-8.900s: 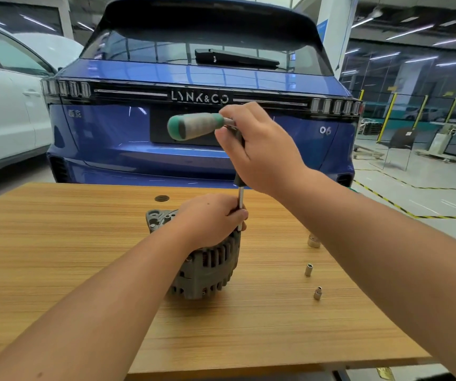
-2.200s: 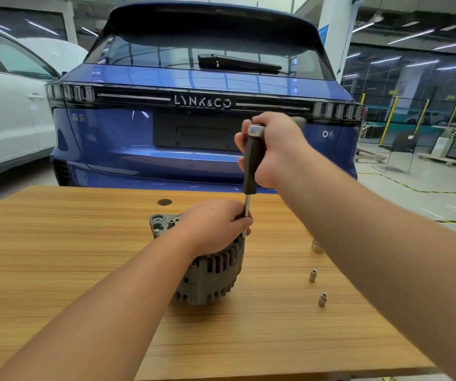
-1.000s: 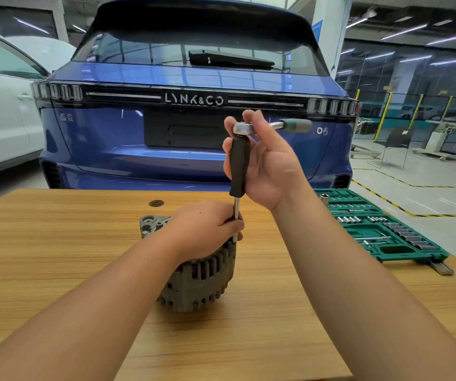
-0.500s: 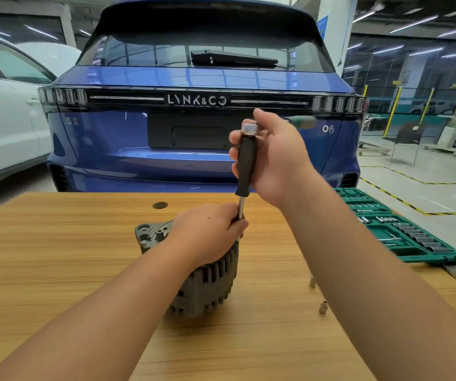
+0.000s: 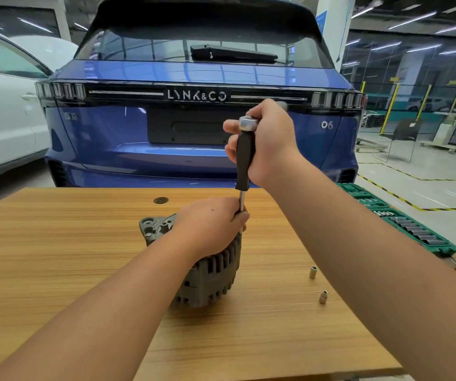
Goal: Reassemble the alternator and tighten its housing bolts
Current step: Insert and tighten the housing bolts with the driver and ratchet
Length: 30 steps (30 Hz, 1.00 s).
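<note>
A grey ribbed alternator (image 5: 210, 276) stands on the wooden table (image 5: 56, 257). My left hand (image 5: 210, 226) lies over its top, fingers curled round the thin steel shaft of a driver where it meets the housing. The driver's black extension (image 5: 245, 158) rises upright, topped by a silver ratchet head (image 5: 248, 123). My right hand (image 5: 268, 141) grips that head and the upper extension; the ratchet's handle is hidden behind it. The bolt under the tool is hidden by my left hand.
Two small loose sockets (image 5: 313, 272) (image 5: 323, 297) stand on the table right of the alternator. A green socket set case (image 5: 413, 229) lies open at the table's right edge. A blue car (image 5: 193, 105) stands just beyond the far edge, a white car (image 5: 1, 119) at left.
My right hand has swung the ratchet handle round behind itself, so the green grip no longer shows. The driver stays upright on the alternator and my left hand has kept its hold.
</note>
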Available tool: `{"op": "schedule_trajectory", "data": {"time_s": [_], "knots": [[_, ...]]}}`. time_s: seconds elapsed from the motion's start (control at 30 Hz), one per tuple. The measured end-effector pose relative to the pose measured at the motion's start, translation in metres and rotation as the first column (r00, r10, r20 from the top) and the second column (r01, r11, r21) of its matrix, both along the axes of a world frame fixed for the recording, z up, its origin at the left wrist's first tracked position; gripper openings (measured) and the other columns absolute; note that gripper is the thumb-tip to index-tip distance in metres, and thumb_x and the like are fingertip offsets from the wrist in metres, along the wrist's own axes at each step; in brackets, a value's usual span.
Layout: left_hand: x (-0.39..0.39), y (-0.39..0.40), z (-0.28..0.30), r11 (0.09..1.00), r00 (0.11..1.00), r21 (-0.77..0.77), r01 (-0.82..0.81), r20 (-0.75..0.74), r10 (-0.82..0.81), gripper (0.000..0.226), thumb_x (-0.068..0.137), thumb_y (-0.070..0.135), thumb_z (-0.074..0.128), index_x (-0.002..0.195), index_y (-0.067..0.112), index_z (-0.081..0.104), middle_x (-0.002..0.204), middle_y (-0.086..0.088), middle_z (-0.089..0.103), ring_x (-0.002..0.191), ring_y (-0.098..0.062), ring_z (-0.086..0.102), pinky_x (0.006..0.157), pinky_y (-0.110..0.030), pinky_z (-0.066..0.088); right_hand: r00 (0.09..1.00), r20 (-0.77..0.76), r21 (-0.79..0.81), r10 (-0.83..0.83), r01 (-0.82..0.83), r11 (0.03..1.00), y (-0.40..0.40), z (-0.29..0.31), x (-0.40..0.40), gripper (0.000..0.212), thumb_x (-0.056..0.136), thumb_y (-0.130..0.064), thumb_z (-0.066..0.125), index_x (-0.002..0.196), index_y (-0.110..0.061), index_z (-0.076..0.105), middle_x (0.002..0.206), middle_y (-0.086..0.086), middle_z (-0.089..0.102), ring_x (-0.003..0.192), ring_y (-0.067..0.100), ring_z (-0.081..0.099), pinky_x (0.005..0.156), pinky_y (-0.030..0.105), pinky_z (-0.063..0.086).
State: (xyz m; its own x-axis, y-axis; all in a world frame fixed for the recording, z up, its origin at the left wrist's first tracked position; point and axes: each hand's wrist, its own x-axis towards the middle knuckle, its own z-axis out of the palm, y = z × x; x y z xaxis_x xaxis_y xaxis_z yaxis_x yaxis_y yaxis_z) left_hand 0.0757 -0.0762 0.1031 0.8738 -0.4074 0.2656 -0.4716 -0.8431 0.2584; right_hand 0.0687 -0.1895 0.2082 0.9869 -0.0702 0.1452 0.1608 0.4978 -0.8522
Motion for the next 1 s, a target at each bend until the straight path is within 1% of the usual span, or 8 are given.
{"op": "schedule_trajectory", "data": {"time_s": [0.27, 0.37, 0.5, 0.67, 0.77, 0.9, 0.93, 1.0], "knots": [[0.002, -0.003, -0.001, 0.999, 1.0, 0.041, -0.025, 0.019, 0.024, 0.021, 0.106, 0.05, 0.037, 0.098, 0.038, 0.053, 0.079, 0.019, 0.057, 0.074, 0.001, 0.052, 0.056, -0.028, 0.04, 0.976, 0.204, 0.255, -0.07, 0.016, 0.967, 0.003, -0.029, -0.005, 0.045, 0.102, -0.024, 0.041, 0.139, 0.002, 0.045, 0.098, 0.012, 0.073, 0.069, 0.022, 0.067, 0.066, 0.03, 0.053], [0.001, -0.001, 0.001, 0.999, 1.0, 0.047, -0.004, 0.002, 0.004, 0.025, 0.107, 0.049, 0.034, 0.1, 0.038, 0.055, 0.085, 0.019, 0.061, 0.079, -0.004, 0.057, 0.061, -0.031, 0.046, 0.917, 0.398, 0.142, -0.011, -0.05, 0.989, 0.004, -0.046, -0.009, 0.032, 0.105, -0.036, 0.032, 0.12, -0.021, 0.056, 0.109, 0.013, 0.072, 0.084, 0.025, 0.066, 0.071, 0.033, 0.047], [-0.003, 0.002, 0.009, 0.999, 0.995, 0.02, 0.04, -0.087, -0.038, 0.028, 0.107, 0.047, 0.037, 0.107, 0.035, 0.062, 0.101, 0.018, 0.07, 0.096, -0.009, 0.063, 0.079, -0.037, 0.054, 0.815, 0.557, -0.116, 0.161, -0.116, 0.986, -0.006, -0.061, -0.009, 0.039, 0.099, -0.041, 0.033, 0.131, -0.042, 0.055, 0.13, 0.006, 0.064, 0.092, 0.019, 0.06, 0.078, 0.034, 0.046], [-0.001, 0.0, 0.021, 0.996, 0.983, 0.08, 0.047, -0.179, -0.032, 0.028, 0.106, 0.048, 0.042, 0.111, 0.031, 0.064, 0.105, 0.011, 0.07, 0.096, -0.011, 0.065, 0.086, -0.038, 0.056, 0.867, 0.452, -0.108, 0.208, -0.178, 0.978, -0.014, -0.059, 0.001, 0.044, 0.1, -0.058, 0.034, 0.132, -0.039, 0.059, 0.102, 0.002, 0.066, 0.078, 0.016, 0.055, 0.072, 0.032, 0.047], [0.002, 0.001, 0.023, 0.99, 0.985, 0.117, 0.076, -0.16, -0.057, 0.026, 0.104, 0.052, 0.044, 0.105, 0.033, 0.062, 0.098, 0.01, 0.069, 0.09, -0.009, 0.064, 0.08, -0.033, 0.055, 0.921, 0.388, -0.064, 0.039, -0.015, 0.998, -0.015, -0.047, 0.001, 0.041, 0.098, -0.042, 0.057, 0.133, -0.019, 0.056, 0.084, 0.001, 0.062, 0.064, 0.015, 0.055, 0.063, 0.029, 0.047], [0.004, 0.004, 0.015, 0.984, 0.996, 0.156, 0.085, -0.045, -0.078, 0.027, 0.102, 0.06, 0.04, 0.093, 0.04, 0.057, 0.081, 0.014, 0.063, 0.076, -0.002, 0.059, 0.068, -0.028, 0.052, 0.92, 0.327, -0.245, -0.215, 0.302, 0.921, -0.014, -0.034, 0.003, 0.013, 0.088, -0.033, 0.074, 0.087, -0.021, 0.069, 0.057, -0.006, 0.055, 0.049, 0.01, 0.047, 0.051, 0.026, 0.043], [0.004, 0.004, 0.012, 0.985, 0.997, 0.152, 0.081, -0.025, -0.078, 0.029, 0.102, 0.061, 0.039, 0.092, 0.04, 0.057, 0.079, 0.015, 0.062, 0.075, -0.002, 0.058, 0.069, -0.029, 0.052, 0.947, 0.264, -0.241, -0.181, 0.246, 0.939, -0.017, -0.033, 0.002, 0.016, 0.089, -0.031, 0.074, 0.078, -0.021, 0.068, 0.057, -0.006, 0.054, 0.049, 0.01, 0.046, 0.053, 0.027, 0.042], [0.004, 0.005, 0.009, 0.989, 0.997, 0.125, 0.078, 0.011, -0.08, 0.033, 0.1, 0.063, 0.038, 0.087, 0.039, 0.058, 0.076, 0.015, 0.061, 0.076, -0.004, 0.058, 0.081, -0.029, 0.051, 0.976, 0.203, -0.084, 0.076, -0.06, 0.995, -0.027, -0.035, 0.002, 0.016, 0.091, -0.026, 0.071, 0.096, -0.013, 0.064, 0.065, -0.005, 0.054, 0.054, 0.01, 0.049, 0.061, 0.028, 0.042]]}}
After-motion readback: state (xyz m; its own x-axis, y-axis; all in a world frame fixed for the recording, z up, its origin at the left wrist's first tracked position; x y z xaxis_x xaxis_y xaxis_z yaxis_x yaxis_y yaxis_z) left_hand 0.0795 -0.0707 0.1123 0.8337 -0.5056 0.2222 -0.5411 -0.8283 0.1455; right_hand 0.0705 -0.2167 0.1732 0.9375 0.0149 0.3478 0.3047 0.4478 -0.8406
